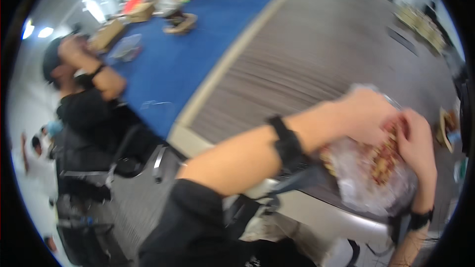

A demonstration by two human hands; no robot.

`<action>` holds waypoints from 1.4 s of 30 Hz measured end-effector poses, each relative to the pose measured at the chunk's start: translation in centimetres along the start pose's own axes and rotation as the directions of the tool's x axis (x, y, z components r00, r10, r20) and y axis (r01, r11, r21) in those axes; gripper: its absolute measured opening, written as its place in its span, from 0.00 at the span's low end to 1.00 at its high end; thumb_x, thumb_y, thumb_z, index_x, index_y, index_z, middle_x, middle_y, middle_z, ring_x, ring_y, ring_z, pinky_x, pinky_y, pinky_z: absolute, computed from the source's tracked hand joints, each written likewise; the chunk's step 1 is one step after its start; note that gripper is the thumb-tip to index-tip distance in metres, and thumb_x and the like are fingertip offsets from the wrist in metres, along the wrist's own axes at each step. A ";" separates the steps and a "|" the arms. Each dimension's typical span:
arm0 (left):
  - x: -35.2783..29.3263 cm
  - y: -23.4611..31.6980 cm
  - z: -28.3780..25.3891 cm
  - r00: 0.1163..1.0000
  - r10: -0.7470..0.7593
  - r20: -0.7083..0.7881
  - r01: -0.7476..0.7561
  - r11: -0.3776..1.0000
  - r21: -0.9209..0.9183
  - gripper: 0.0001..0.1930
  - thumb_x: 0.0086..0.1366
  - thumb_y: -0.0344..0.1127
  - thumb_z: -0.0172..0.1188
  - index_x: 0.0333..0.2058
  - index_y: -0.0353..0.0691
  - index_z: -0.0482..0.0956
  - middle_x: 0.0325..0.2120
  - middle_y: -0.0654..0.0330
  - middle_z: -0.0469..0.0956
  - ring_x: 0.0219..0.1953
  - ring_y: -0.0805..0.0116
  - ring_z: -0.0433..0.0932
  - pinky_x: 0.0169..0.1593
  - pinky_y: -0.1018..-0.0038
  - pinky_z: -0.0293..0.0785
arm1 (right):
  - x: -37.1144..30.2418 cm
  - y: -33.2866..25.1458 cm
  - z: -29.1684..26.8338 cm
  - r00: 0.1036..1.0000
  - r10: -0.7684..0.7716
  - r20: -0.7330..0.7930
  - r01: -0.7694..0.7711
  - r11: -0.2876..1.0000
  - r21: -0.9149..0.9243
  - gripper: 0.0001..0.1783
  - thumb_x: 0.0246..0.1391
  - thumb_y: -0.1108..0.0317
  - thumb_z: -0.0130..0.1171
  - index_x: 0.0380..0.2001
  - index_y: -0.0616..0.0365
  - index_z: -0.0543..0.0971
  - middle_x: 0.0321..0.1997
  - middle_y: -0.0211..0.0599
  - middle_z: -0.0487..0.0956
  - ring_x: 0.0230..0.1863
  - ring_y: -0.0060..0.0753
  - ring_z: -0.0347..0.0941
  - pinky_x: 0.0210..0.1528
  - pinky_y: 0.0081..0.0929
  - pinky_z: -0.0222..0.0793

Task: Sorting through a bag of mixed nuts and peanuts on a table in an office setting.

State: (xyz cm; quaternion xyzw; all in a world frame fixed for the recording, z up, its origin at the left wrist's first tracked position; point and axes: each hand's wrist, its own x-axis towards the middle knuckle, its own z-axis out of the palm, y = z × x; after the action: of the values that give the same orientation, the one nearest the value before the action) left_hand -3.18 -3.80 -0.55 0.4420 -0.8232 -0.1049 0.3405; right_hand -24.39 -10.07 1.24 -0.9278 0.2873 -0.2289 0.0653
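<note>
The left wristband point(286, 143) is a broad black strap with a squarish dark block on it, its finer details blurred. Beyond the left wristband, the left hand point(368, 113) is bare. On the other side of the left wristband, the left forearm point(232, 160) is bare as far as a black short sleeve point(190, 217), loosely cut, with a plain hem near the elbow. Well to the right of the left wristband and lower, a dark right wristband point(420, 218) circles the other arm, below a bare right hand point(418, 141). Below the left wristband, the black shirt front point(269, 251) bears a small whitish marking point(253, 262), partly cut off.
</note>
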 end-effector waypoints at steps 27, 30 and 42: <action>0.4 0.4 0.5 0.996 0.085 -0.035 -0.085 0.996 -0.005 0.06 0.56 0.35 0.63 0.33 0.44 0.80 0.30 0.54 0.81 0.37 0.48 0.81 0.41 0.55 0.77 | -0.6 -1.2 -1.8 0.980 0.146 0.137 -0.143 0.989 -0.029 0.11 0.46 0.59 0.65 0.28 0.53 0.80 0.27 0.46 0.81 0.34 0.56 0.80 0.37 0.48 0.75; -1.0 -1.2 -0.1 1.000 0.000 0.008 0.000 1.000 -0.004 0.06 0.55 0.33 0.64 0.33 0.43 0.79 0.31 0.55 0.81 0.36 0.50 0.81 0.40 0.57 0.78 | 1.3 -1.0 -0.6 0.978 0.160 0.137 -0.166 0.985 0.035 0.11 0.51 0.58 0.61 0.32 0.53 0.77 0.31 0.47 0.82 0.37 0.60 0.79 0.37 0.50 0.75; -0.4 0.0 -0.6 0.997 -0.072 0.026 0.073 0.997 -0.040 0.05 0.55 0.31 0.61 0.31 0.40 0.79 0.23 0.58 0.79 0.26 0.57 0.78 0.33 0.64 0.73 | -3.4 6.3 -11.4 0.413 0.357 -0.838 0.040 0.912 0.408 0.09 0.56 0.81 0.57 0.38 0.57 0.74 0.36 0.25 0.72 0.38 0.15 0.68 0.39 0.17 0.64</action>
State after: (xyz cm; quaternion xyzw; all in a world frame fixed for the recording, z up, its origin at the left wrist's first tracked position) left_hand -2.67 -3.39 -0.30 0.4631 -0.8085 -0.1395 0.3352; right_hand -35.30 -13.27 8.40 -0.5987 0.3174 -0.7292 0.0950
